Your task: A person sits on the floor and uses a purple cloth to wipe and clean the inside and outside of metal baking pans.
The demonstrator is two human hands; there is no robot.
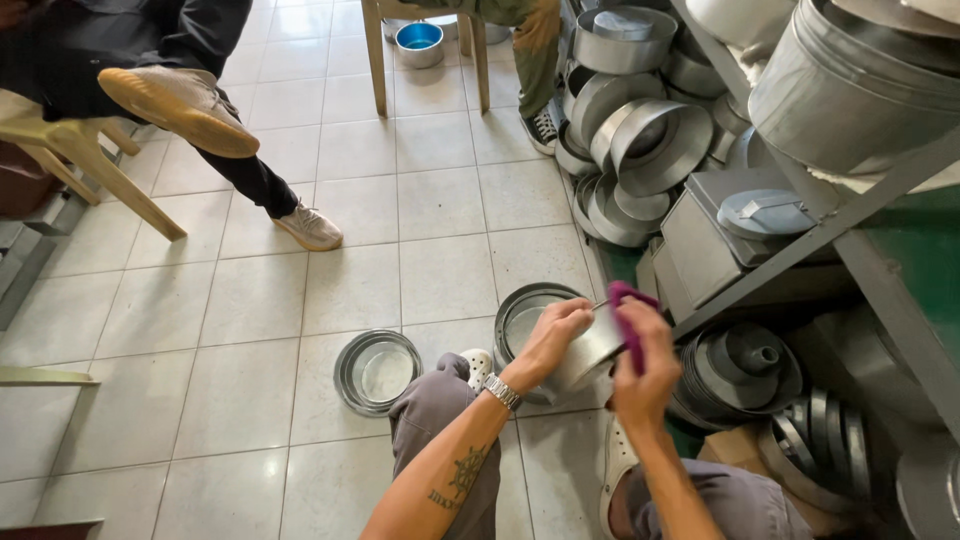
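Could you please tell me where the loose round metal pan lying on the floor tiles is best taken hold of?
Probably by its thin raised rim, from straight above. The round pan lies flat and open side up on the tiled floor, so fingers can pinch over the near edge. It sits clear of the left hand and its neighbours.

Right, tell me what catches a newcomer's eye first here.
The two hands at centre: the left hand grips a round metal pan while the right hand rubs it with a purple cloth. At right, piled metal pans crowd a rack; a small stack sits on the tiled floor.
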